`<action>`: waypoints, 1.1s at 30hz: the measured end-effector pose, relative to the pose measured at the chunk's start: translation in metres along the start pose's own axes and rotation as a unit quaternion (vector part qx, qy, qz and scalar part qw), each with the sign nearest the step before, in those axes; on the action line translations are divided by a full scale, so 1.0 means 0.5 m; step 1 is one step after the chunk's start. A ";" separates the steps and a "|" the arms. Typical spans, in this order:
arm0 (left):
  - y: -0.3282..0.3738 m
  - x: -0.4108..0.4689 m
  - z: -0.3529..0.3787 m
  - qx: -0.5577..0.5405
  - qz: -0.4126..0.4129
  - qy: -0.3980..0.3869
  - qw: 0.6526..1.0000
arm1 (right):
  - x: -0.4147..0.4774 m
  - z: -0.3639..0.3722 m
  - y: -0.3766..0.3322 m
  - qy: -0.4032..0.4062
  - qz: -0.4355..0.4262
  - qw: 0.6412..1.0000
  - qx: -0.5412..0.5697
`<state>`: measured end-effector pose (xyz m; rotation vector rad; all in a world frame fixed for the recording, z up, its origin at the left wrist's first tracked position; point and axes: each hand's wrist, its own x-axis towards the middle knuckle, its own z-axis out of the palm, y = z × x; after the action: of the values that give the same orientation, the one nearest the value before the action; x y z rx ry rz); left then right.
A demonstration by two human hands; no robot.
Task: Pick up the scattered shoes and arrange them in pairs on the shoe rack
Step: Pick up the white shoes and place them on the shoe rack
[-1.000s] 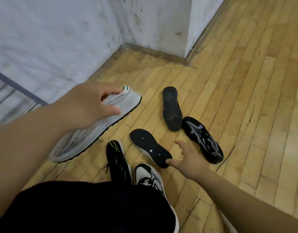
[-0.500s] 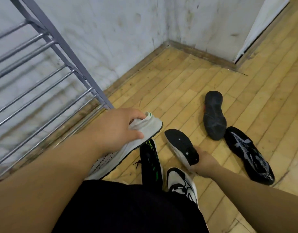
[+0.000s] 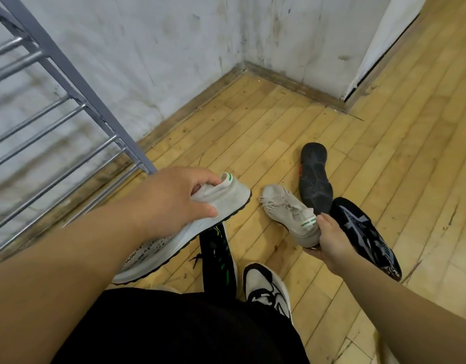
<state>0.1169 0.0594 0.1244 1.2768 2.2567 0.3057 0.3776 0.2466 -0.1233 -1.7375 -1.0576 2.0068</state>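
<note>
My left hand (image 3: 171, 198) grips a white knit sneaker (image 3: 200, 227) by its heel collar and holds it above the floor. My right hand (image 3: 331, 240) holds the heel of the matching white sneaker (image 3: 287, 211), now upper side up, toe pointing away. An upturned black shoe (image 3: 314, 179) shows its sole behind it. A black shoe with a grey star pattern (image 3: 363, 232) lies to the right. A black shoe with green marks (image 3: 217, 256) and a white-and-black sneaker (image 3: 266, 287) lie near my lap. The grey metal shoe rack (image 3: 69, 106) stands at the left.
The scene is a wood plank floor (image 3: 384, 153) in a corner of stained white walls (image 3: 161, 48). A doorway edge (image 3: 379, 43) opens at the upper right. My black shorts (image 3: 187, 327) fill the lower middle of the view.
My right hand took hold of the upside-down shoe and turned it over, showing its white upper. The view swung left, bringing the rack into sight. My left hand keeps its sneaker.
</note>
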 end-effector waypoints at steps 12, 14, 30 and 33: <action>0.026 0.005 -0.004 0.009 -0.002 -0.022 1.000 | -0.043 0.011 -0.007 0.017 -0.290 0.851 -0.437; 0.029 0.004 -0.005 0.006 -0.009 -0.030 1.000 | -0.049 0.014 -0.018 0.042 -0.300 0.822 -0.483; 0.024 -0.114 -0.105 -0.135 -0.021 0.188 0.973 | -0.306 0.130 -0.363 -0.086 -0.387 0.791 -0.466; 0.010 -0.183 -0.150 -0.187 -0.041 0.304 0.933 | -0.438 0.152 -0.454 -0.123 -0.450 0.743 -0.480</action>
<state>0.1178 -0.0109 0.2194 0.9623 2.5567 1.1756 0.3024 0.2380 0.1920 -0.7915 -2.6681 1.0472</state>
